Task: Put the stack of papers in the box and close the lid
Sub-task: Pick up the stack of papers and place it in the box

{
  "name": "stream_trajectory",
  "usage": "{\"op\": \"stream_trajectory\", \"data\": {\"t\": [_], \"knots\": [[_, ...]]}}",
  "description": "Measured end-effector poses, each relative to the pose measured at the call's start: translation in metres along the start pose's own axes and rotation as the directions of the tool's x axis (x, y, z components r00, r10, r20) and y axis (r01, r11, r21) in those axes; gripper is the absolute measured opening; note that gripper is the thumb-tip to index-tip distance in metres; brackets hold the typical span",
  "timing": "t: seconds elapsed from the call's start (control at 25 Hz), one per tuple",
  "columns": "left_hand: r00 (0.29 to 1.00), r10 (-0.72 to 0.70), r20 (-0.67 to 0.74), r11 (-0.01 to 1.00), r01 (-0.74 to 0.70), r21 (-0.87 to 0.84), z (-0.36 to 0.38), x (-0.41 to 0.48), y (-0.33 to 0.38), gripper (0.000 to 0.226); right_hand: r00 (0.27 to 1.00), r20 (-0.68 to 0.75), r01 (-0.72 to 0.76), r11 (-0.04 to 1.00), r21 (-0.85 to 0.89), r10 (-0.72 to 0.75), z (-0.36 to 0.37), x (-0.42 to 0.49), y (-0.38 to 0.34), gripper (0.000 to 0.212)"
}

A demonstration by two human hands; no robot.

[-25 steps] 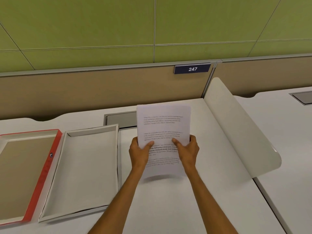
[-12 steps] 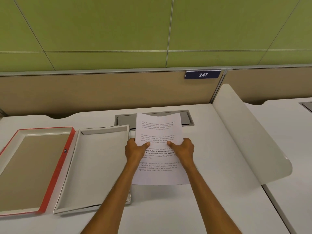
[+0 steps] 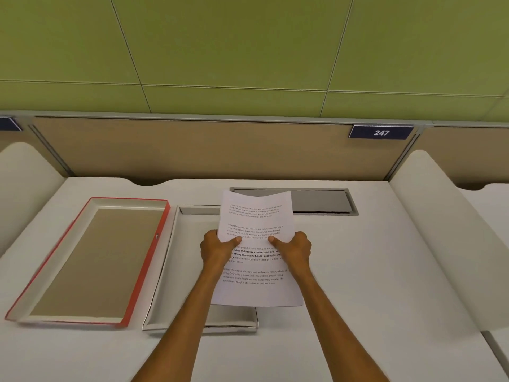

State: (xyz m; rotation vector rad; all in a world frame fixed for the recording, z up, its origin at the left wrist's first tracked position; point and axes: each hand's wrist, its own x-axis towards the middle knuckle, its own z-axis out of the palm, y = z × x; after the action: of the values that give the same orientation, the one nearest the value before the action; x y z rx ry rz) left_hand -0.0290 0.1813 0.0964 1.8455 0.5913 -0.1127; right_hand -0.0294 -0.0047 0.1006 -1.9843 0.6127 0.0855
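Head view: stack of papers held in air over right part of open white box, printed side up. Left hand grip clamped on stack's left edge, thumb on top; right hand grip clamped on right edge, thumb on top. Red-edged lid lies inside-up on counter, just left of box. Sign "247" on partition behind.

Both forearms are bare up to the frame's lower edge, with no sleeve showing behind either wrist. The left hand and the right hand carry no glove, ring, watch or band.
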Motion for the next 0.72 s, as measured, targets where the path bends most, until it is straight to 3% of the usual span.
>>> {"op": "stream_trajectory", "data": {"t": [0.36, 0.72], "knots": [[0.996, -0.062, -0.058, 0.998, 0.062, 0.005, -0.085, 0.040, -0.039, 0.041, 0.996, 0.084, -0.001, 0.999, -0.051, 0.005, 0.100, -0.024, -0.023, 0.053], [0.996, -0.075, -0.042, 0.996, 0.077, 0.036, -0.106, 0.065, -0.061, 0.045, 0.995, 0.099, 0.022, 0.997, -0.068, -0.015, 0.140, -0.024, -0.022, 0.049]]}}
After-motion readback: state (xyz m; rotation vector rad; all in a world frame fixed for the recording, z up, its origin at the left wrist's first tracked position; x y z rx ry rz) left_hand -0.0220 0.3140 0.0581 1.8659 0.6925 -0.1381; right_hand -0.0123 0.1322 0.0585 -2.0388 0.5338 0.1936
